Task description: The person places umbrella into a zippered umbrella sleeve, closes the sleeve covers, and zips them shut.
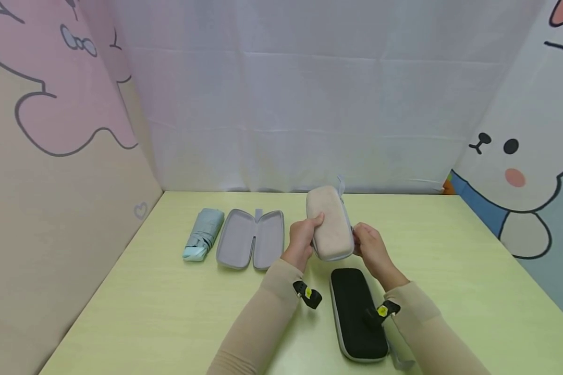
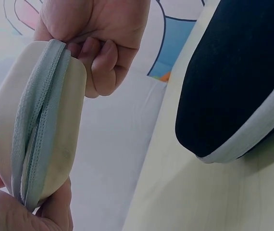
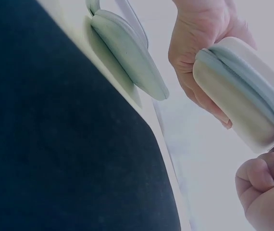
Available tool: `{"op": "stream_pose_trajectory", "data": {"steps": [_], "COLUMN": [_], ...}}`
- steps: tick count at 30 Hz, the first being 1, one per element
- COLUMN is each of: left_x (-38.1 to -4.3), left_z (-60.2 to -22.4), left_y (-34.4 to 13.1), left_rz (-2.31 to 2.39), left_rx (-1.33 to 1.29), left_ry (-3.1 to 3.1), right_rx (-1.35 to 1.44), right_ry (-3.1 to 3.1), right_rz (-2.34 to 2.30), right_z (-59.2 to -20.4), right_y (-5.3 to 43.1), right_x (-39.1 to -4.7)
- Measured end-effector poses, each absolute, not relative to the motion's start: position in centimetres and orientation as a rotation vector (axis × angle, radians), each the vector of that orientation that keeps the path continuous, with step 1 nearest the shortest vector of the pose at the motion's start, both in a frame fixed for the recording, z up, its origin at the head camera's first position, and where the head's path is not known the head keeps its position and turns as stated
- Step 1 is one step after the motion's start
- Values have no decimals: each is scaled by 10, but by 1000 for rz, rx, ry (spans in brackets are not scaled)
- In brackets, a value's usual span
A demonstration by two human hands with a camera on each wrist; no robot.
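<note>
A cream zip case (image 1: 329, 224) with a pale blue-grey zip band is held tilted above the table. My left hand (image 1: 302, 237) grips its left side, thumb across the cream face. With curled fingers, my right hand (image 1: 369, 245) pinches the zipper pull at the case's right edge; the pull itself is mostly hidden by the fingers. The zip band (image 2: 38, 115) faces the left wrist camera and shows a narrow gap along part of its length. Below the right hand lies a black zip case (image 1: 356, 312) with a grey edge, partly covered by the right wrist strap.
An open grey case (image 1: 236, 242) lies spread flat at the left of the hands. Beside it, further left, is a folded light-blue umbrella (image 1: 204, 234). The pale green table (image 1: 136, 312) ends at a white curtain (image 1: 281, 114), with cartoon-printed walls on both sides.
</note>
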State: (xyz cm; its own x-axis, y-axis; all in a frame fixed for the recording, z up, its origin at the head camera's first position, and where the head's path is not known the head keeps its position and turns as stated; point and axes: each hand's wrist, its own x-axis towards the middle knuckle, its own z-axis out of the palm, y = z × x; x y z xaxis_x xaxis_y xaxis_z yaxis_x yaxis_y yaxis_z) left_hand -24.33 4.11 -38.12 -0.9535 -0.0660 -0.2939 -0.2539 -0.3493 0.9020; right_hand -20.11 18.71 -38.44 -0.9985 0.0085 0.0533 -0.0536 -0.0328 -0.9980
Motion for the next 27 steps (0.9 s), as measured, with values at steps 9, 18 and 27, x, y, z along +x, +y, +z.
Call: {"op": "stream_pose_trajectory", "data": {"steps": [9,18,27], "left_x": [-245,-247,-246], "left_z": [-381,-378,-379], "left_y": [42,40,39], "left_rz": [2465,2490,2502], "left_rx": [-446,-447,-484], "left_ry": [1687,1663,1616], "right_rx": [53,97,89], "right_ry": [-2133,-2150,-2126], "right_rz": [2240,2225,2263], "right_z": [-385,-384,-383], "right_y": [189,190,187], "right_x": [-200,-201,-198]}}
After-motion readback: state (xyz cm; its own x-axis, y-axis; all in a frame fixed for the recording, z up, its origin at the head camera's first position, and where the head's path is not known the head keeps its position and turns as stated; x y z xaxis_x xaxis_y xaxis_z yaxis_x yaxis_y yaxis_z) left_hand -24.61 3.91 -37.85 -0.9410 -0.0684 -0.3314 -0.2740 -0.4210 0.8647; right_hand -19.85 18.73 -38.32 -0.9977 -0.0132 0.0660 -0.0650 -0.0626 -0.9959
